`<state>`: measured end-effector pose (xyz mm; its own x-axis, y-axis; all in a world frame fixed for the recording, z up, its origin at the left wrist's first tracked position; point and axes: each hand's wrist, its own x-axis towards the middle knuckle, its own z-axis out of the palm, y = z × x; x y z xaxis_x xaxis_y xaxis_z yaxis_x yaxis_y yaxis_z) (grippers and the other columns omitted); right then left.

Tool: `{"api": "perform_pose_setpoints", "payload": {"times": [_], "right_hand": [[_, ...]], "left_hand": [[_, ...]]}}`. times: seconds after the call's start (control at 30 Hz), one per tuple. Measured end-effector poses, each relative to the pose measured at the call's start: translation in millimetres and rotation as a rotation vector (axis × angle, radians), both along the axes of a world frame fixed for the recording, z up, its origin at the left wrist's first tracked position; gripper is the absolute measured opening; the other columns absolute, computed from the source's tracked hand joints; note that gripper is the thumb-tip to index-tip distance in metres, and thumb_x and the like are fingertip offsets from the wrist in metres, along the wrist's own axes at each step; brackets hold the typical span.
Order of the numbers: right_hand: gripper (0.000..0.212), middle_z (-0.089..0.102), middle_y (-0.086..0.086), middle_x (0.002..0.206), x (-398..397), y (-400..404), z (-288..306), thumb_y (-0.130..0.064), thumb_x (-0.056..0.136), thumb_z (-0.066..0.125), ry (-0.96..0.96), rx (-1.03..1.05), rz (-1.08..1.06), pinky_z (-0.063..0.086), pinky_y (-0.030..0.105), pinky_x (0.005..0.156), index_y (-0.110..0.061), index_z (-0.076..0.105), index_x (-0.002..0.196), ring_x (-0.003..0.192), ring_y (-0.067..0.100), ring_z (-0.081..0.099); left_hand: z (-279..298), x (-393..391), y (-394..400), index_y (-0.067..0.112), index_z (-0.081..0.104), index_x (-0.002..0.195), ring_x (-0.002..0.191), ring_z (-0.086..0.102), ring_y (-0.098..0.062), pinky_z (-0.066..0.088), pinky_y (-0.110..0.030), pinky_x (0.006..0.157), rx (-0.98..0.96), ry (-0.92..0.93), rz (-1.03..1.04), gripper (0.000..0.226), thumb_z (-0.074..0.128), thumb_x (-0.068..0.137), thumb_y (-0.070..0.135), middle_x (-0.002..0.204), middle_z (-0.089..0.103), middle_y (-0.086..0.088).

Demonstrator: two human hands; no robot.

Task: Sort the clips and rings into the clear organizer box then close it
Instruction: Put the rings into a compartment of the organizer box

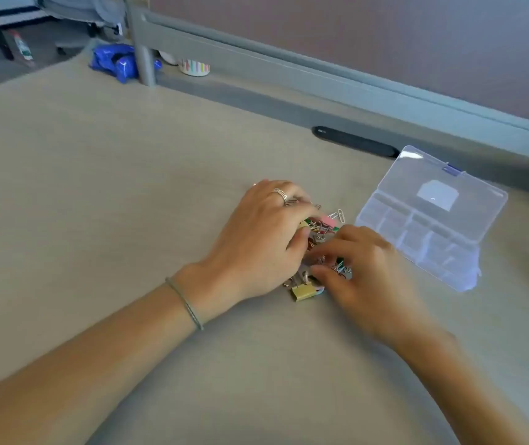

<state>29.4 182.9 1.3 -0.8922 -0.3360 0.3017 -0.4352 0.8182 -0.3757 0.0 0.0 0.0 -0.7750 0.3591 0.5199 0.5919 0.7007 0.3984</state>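
A small heap of coloured binder clips and paper clips (324, 234) lies mid-desk. My left hand (263, 239) rests over the heap's left side, fingers spread on the clips. My right hand (357, 271) is on the heap's right side, its fingertips curled down among the clips; a firm pinch does not show. A yellow binder clip (303, 292) sits at the heap's near edge and a silver paper clip (340, 215) at its far edge. The clear organizer box (430, 216) stands open to the right, its lid tilted back and its compartments looking empty.
A grey partition rail (320, 75) runs along the desk's back edge, with a black cable slot (353, 141) in front of it. A blue crumpled bag (118, 61) and a striped cup (194, 67) sit at the back left.
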Motion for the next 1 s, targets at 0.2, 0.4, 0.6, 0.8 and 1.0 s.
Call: {"api": "perform_pose_setpoints", "payload": {"times": [0.2, 0.4, 0.6, 0.8, 1.0], "right_hand": [[0.004, 0.057, -0.010, 0.090, -6.9, 2.8, -4.4, -0.021, 0.085, 0.067, -0.003, 0.036, 0.033, 0.047, 0.038, 0.071, -0.025, 0.068, 0.086, 0.084, 0.017, 0.051], [0.011, 0.057, -0.011, 0.077, -4.7, 16.1, 6.0, -0.011, 0.087, 0.065, -0.074, -0.181, 0.043, 0.050, 0.031, 0.067, -0.021, 0.061, 0.081, 0.080, 0.011, 0.051], [0.016, 0.066, -0.008, 0.070, -6.1, 32.8, 12.8, -0.010, 0.086, 0.069, -0.136, -0.481, -0.093, 0.043, 0.019, 0.060, -0.023, 0.066, 0.078, 0.066, 0.008, 0.054], [0.018, 0.068, -0.006, 0.074, -10.5, 47.6, 21.0, -0.008, 0.086, 0.068, -0.175, -0.675, -0.175, 0.048, 0.029, 0.065, -0.023, 0.067, 0.076, 0.071, 0.016, 0.060], [0.018, 0.070, -0.007, 0.076, -14.9, 61.6, 22.4, -0.009, 0.086, 0.068, -0.173, -0.726, -0.227, 0.048, 0.028, 0.067, -0.024, 0.068, 0.075, 0.074, 0.016, 0.062]], "left_hand": [[-3.7, 7.1, 2.3, 0.022, 0.074, 0.108, 0.101, 0.057, -0.018, 0.045, -0.033, 0.085, 0.060, -0.060, 0.029, 0.023, 0.058, 0.092, 0.016, 0.103, 0.063, 0.006], [1.9, 14.3, 8.3, 0.021, 0.075, 0.101, 0.091, 0.058, -0.017, 0.049, -0.039, 0.078, 0.065, -0.072, 0.024, 0.018, 0.060, 0.090, 0.019, 0.094, 0.060, 0.007], [-0.2, 21.9, 14.9, 0.029, 0.077, 0.096, 0.087, 0.053, -0.009, 0.046, -0.032, 0.080, -0.042, -0.155, -0.078, 0.022, 0.073, 0.082, 0.045, 0.091, 0.057, 0.012], [-2.0, 27.4, 19.1, 0.033, 0.081, 0.094, 0.082, 0.049, -0.005, 0.037, -0.021, 0.069, -0.041, -0.242, -0.063, 0.018, 0.074, 0.081, 0.045, 0.086, 0.056, 0.017], [-1.3, 24.5, 20.9, 0.031, 0.075, 0.093, 0.086, 0.059, -0.015, 0.045, -0.035, 0.080, -0.222, -0.166, -0.052, 0.017, 0.069, 0.083, 0.043, 0.089, 0.066, 0.017]]}}
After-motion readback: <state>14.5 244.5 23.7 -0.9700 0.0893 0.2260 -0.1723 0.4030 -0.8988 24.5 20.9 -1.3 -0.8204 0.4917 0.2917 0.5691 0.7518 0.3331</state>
